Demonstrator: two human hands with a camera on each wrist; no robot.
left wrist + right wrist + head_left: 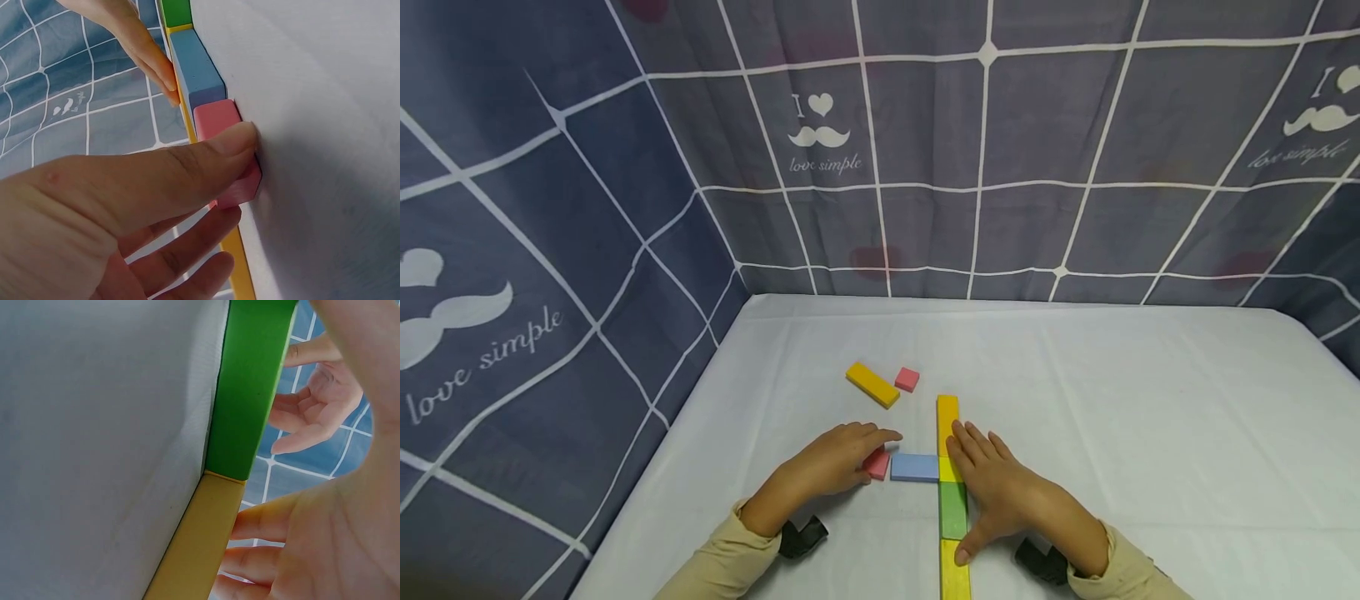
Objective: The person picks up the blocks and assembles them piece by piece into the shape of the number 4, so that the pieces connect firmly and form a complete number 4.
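My left hand [835, 457] pinches a red block [215, 119] between thumb and fingers, down on the white table. In the left wrist view the red block lies against or very close to the end of a blue block [914, 467]. The blue block's other end meets a column of blocks: a yellow block [948, 417], a second yellow piece, a green block [953, 510] and a yellow block [952, 575] nearest me. Along the column's right side my right hand [1003, 492] lies with fingers straight, fingertips by the upper yellow blocks and thumb on the nearest one.
Farther back lie a loose yellow block [872, 385] and a small red block [907, 380], close together. A white cloth covers the table [1150, 400]. Dark grid-patterned curtains [925, 225] hang behind the table and along its left side.
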